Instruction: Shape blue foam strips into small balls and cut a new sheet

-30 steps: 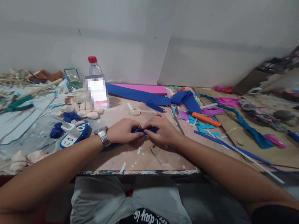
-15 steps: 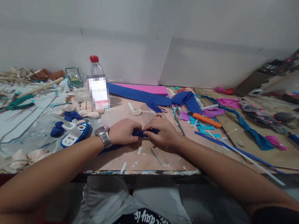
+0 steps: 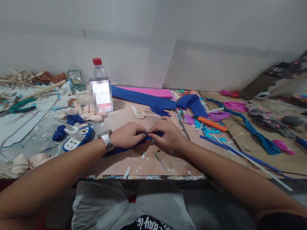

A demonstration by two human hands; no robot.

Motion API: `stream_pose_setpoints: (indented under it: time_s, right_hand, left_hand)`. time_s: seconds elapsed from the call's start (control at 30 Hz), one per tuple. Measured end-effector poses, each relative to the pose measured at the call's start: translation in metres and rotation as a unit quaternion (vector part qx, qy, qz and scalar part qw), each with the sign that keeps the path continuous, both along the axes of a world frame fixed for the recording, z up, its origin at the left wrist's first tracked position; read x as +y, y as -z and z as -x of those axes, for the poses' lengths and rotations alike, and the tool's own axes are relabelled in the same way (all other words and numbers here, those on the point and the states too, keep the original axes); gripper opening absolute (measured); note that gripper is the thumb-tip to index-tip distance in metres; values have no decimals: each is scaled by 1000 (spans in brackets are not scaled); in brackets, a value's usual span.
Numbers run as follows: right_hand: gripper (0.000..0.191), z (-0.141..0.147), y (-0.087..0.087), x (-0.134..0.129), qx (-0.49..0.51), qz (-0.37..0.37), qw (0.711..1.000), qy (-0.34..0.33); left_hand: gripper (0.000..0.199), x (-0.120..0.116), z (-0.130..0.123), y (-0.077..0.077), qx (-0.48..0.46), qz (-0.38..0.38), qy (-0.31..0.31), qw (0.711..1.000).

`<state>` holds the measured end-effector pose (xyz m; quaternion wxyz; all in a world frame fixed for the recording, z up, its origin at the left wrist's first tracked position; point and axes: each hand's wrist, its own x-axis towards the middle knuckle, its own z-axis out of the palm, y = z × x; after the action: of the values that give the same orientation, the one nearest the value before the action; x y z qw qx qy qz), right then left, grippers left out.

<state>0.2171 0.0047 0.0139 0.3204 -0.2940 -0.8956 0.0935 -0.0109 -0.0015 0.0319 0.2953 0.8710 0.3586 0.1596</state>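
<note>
Blue strip [image 3: 142, 141]: likely light, limp; pinch edges. Left hand [image 3: 127, 135] nine o'clock, right hand [image 3: 167, 133] three: fingers clamped on it.

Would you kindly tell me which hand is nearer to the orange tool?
Right. The right hand is to the left of the orange tool, not touching it; the left hand is farther left.

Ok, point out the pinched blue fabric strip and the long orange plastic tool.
Pinched blue fabric strip [image 3: 146, 138]: head view, exposed pinched part.
Long orange plastic tool [image 3: 212, 123]: head view, middle of body.
</note>
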Motion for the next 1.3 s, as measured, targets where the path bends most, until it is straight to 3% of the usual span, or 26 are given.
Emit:
stream_pose_setpoints:
  time_s: [0.13,0.3,0.4,0.63,0.8,0.93,1.3]
  right_hand:
    - [3,1,-2,-3,16,-9,1000,-7]
    - [8,1,-5,-4,18,-32,999,-27]
    - [11,1,-5,-3,11,-46,998,-36]
    - [8,1,-5,-4,0,-32,999,-16]
    - [6,1,-4,-3,-15,-20,1000,-1]
    - [6,2,-4,-4,-24,4,999,21]
    - [8,4,-2,-5,-70,13,997,40]
  left_hand:
    - [28,6,3,5,-71,129,12,989]
    - [27,1,1,4,-175,374,7,911]
    - [24,-2,-1,2,-206,400,-16,893]
    - [41,7,2,8,-133,263,-13,956]
    - [38,6,2,3,-37,81,-26,996]
    - [36,1,0,-1,-4,-3,-29,1000]
    - [30,-7,-7,1,72,-130,-52,988]
